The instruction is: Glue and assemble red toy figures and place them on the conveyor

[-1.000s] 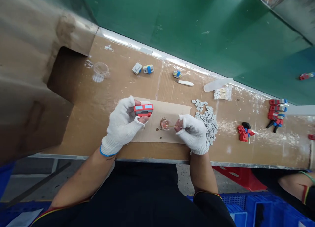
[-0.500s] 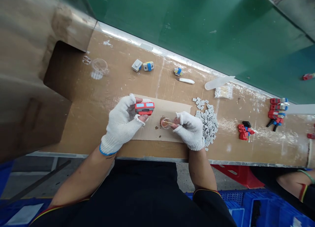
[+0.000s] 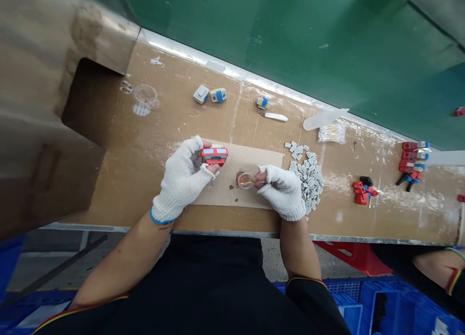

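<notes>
My left hand (image 3: 184,176), in a white glove with bare fingertips, grips a red and grey toy part (image 3: 214,156) with two pale blue panels. A thin stick (image 3: 250,182) is pinched in my gloved right hand (image 3: 279,187). The stick's tip reaches into a small clear cup (image 3: 244,180) with reddish contents. Under the cup lies a cardboard sheet (image 3: 232,199) marked with a few dark spots. Just right of my right hand is a heap of small grey pieces (image 3: 311,180).
Grey, yellow and blue parts (image 3: 218,95), a white-handled tool (image 3: 274,116) and bagged cotton swabs (image 3: 332,132) lie toward the back. Red assemblies (image 3: 412,163) stand at the right. A cardboard box (image 3: 47,131) borders the left; another person's arm (image 3: 438,267) shows lower right.
My left hand and the red part have shifted slightly right in view. My right hand has also shifted a little, with the stick still in the cup.
</notes>
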{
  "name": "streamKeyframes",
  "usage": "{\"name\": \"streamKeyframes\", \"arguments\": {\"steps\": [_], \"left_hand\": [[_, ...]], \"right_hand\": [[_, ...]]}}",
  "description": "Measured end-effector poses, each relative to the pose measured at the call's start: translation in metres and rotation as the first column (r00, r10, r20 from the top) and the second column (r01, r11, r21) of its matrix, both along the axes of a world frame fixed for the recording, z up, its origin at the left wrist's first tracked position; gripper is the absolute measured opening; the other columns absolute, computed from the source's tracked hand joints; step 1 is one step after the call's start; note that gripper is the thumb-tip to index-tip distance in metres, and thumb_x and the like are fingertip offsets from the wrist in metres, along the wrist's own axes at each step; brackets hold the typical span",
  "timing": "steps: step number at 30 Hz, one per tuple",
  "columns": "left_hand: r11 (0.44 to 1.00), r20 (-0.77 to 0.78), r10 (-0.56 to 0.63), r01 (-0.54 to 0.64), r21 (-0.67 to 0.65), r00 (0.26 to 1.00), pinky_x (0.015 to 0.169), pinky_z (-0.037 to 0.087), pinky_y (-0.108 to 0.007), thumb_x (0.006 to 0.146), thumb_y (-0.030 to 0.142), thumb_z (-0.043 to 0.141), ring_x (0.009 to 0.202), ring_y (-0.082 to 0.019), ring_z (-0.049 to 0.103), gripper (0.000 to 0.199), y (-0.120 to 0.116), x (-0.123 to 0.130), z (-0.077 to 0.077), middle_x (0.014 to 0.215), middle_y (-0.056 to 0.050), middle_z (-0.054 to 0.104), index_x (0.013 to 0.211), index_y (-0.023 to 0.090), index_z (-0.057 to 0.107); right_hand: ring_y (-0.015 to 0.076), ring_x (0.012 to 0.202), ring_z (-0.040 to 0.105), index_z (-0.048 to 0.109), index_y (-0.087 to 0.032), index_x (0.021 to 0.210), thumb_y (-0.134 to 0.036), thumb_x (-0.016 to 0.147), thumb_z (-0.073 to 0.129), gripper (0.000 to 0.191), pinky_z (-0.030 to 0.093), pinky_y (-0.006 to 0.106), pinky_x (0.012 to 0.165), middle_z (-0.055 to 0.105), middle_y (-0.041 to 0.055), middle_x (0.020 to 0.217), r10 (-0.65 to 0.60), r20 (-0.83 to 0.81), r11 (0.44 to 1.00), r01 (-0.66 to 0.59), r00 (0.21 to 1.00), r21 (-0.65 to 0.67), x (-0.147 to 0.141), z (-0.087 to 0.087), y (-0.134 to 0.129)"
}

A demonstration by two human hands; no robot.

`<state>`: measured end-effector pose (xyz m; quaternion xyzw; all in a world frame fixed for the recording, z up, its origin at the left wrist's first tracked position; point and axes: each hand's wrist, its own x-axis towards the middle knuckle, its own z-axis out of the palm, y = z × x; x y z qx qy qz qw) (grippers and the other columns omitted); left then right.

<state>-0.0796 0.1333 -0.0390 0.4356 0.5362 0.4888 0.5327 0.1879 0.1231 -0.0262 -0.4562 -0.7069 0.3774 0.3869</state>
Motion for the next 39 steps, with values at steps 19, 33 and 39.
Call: {"name": "streamKeyframes", "arguments": {"steps": [19, 33, 39], "left_hand": [[1.0, -0.037, 0.006, -0.007, -0.02, 0.999, 0.073, 0.079, -0.041, 0.081, 0.038, 0.093, 0.09, -0.031, 0.09, 0.049, -0.003, -0.001, -0.002, 0.108, -0.01, 0.087, 0.122, 0.02, 0.073], [0.981, -0.077, -0.038, 0.052, 0.186, 0.996, 0.091, 0.082, -0.048, 0.086, 0.034, 0.092, 0.094, -0.031, 0.093, 0.038, -0.008, -0.001, 0.002, 0.12, -0.011, 0.093, 0.117, 0.026, 0.072], [0.938, -0.164, -0.165, 0.206, 0.278, 0.973, 0.09, 0.078, -0.043, 0.087, 0.038, 0.091, 0.094, -0.03, 0.09, 0.027, -0.014, 0.0, 0.004, 0.108, -0.009, 0.093, 0.107, 0.026, 0.078]], "right_hand": [[0.0173, 0.075, 0.078, 0.08, -0.026, 0.087, -0.023, 0.106, 0.079, 0.019, 0.069, 0.032, 0.079, 0.084, 0.0014, 0.086, 0.044, -0.013, 0.998, -0.045, 0.999, -0.047, -0.006, 0.005, 0.003], [0.0203, 0.074, 0.079, 0.079, -0.031, 0.091, -0.032, 0.102, 0.091, 0.016, 0.066, 0.037, 0.067, 0.081, -0.0008, 0.084, -0.245, -0.219, 0.966, 0.258, 0.945, 0.033, 0.004, 0.011, -0.009], [0.0218, 0.064, 0.073, 0.069, -0.032, 0.086, -0.056, 0.104, 0.092, 0.038, 0.062, 0.039, 0.053, 0.07, 0.0003, 0.074, -0.237, -0.375, 0.955, 0.286, 0.896, 0.082, -0.025, 0.036, -0.016]]}}
